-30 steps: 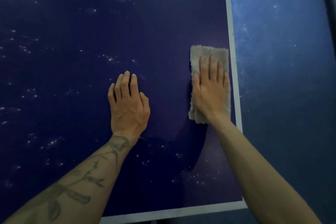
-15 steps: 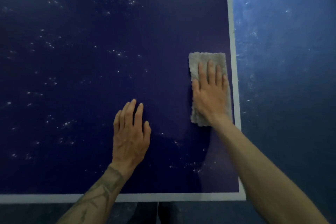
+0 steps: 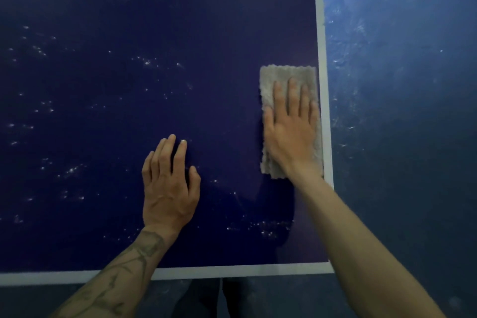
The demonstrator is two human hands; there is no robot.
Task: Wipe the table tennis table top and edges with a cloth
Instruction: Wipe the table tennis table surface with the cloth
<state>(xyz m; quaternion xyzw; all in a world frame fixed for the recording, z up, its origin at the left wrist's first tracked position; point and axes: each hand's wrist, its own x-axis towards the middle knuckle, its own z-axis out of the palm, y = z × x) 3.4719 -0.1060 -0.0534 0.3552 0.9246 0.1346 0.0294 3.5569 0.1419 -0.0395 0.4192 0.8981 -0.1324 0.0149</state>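
The dark blue table tennis table (image 3: pixel 116 80) fills most of the view, with a white line along its right edge (image 3: pixel 322 59) and its near edge (image 3: pixel 232 271). Pale dust specks dot its surface. A folded grey cloth (image 3: pixel 286 75) lies flat by the right edge line. My right hand (image 3: pixel 290 131) presses on it with straight fingers, covering its lower half. My left hand (image 3: pixel 169 183) rests flat on the bare table top to the left of the cloth, fingers slightly spread.
A blue scuffed floor (image 3: pixel 402 85) lies to the right of the table and below the near edge. The dark shape of my legs (image 3: pixel 206 297) shows just under the near edge.
The near table edge has come into view as the camera tilted. My left hand has drawn back toward that edge. My right hand still presses the cloth beside the right line.
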